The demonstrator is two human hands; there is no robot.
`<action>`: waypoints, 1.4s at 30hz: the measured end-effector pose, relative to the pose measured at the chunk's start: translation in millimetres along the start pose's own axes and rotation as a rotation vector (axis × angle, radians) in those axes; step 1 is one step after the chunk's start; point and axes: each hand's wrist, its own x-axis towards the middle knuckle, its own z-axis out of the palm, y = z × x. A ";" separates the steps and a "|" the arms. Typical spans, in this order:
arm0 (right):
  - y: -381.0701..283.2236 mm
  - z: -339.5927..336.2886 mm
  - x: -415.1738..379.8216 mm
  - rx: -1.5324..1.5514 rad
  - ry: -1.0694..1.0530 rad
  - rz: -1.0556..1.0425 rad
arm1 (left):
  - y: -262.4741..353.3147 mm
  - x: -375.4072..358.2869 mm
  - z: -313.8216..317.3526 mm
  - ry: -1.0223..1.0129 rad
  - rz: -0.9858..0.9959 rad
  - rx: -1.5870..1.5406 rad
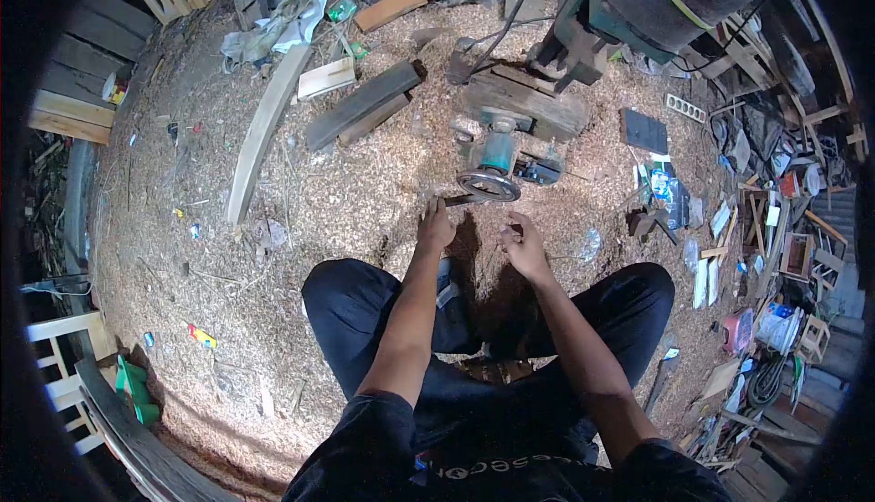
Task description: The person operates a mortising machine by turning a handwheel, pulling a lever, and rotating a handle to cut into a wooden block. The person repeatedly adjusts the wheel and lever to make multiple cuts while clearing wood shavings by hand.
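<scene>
Low in front of me sits a green motor-like machine (pixel 498 150) with a round, dark-rimmed wheel (pixel 488 186) on its near side. My left hand (pixel 437 227) is closed on one end of a thin dark bar (pixel 463 200). The bar's other end reaches to the left edge of the wheel; whether it touches cannot be made out. To the right, my right hand (pixel 526 248) hovers a short way below the wheel, its thumb and forefinger apart and nothing visible in it. A small dark block-shaped part (pixel 538 170) lies right of the machine.
Behind the machine lies a thick wooden block (pixel 529 103). Dark timber pieces (pixel 365 105) and a long curved plank (pixel 266 133) lie to the left on shavings. A large dark machine (pixel 656 0) hangs over the upper right. Scrap and a coil of hose (pixel 766 383) line the right side.
</scene>
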 end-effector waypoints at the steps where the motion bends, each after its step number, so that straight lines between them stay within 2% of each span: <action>1: 3.2 -0.1 1.6 -0.005 -0.008 -0.004 | 4.6 -0.7 -9.8 -0.046 0.013 0.081; 5: 0.6 -1.5 -3.5 -0.001 -0.056 0.045 | 12.2 14.3 -29.4 -0.029 0.009 0.221; 8: -14.3 -9.5 -10.6 0.026 -0.065 0.072 | -11.5 36.1 -13.5 -0.109 0.037 0.008; 9: -9.5 -9.6 -8.4 0.035 -0.060 0.057 | -25.3 46.2 0.8 -0.038 0.134 0.035; 12: 1.5 -10.3 -5.4 -0.009 -0.027 0.035 | -29.7 44.8 -6.9 -0.036 0.206 -0.009; 16: 4.5 -16.1 -5.5 0.023 -0.014 0.057 | -14.5 29.7 -36.9 -0.043 0.176 -0.066; 18: -2.2 -17.2 -2.4 -0.039 0.028 0.047 | -14.5 28.0 -44.2 0.032 0.201 -0.093; 20: -4.9 -15.0 -8.0 -0.084 0.093 -0.007 | 5.3 6.0 -59.2 0.065 0.187 -0.084; 25: -21.4 -22.2 -14.2 -0.113 0.094 -0.009 | 58.9 -41.3 -77.9 0.253 0.189 -0.100; 28: -23.6 -34.1 -15.0 -0.140 0.153 -0.056 | 77.9 -45.2 -67.9 0.249 0.233 -0.070; 31: -5.8 -41.6 -15.4 -0.092 0.198 -0.068 | 130.6 -83.0 -83.6 0.162 0.207 -0.013; 34: 0.5 -52.2 -19.1 -0.118 0.252 -0.082 | 147.1 -77.6 -65.0 0.142 0.309 0.163; 35: 1.1 -55.8 -22.7 -0.146 0.272 -0.083 | 154.1 -81.6 -62.7 0.143 0.249 0.116; 38: -3.4 -61.1 -28.8 -0.048 0.238 -0.009 | 156.5 -84.7 -67.8 0.190 0.316 0.119; 41: -8.9 -63.3 -24.2 -0.002 0.212 -0.002 | 162.5 -99.2 -93.9 0.121 0.311 0.110; 42: -10.5 -64.4 -21.9 -0.031 0.264 -0.058 | 158.5 -97.1 -98.6 0.162 0.246 0.020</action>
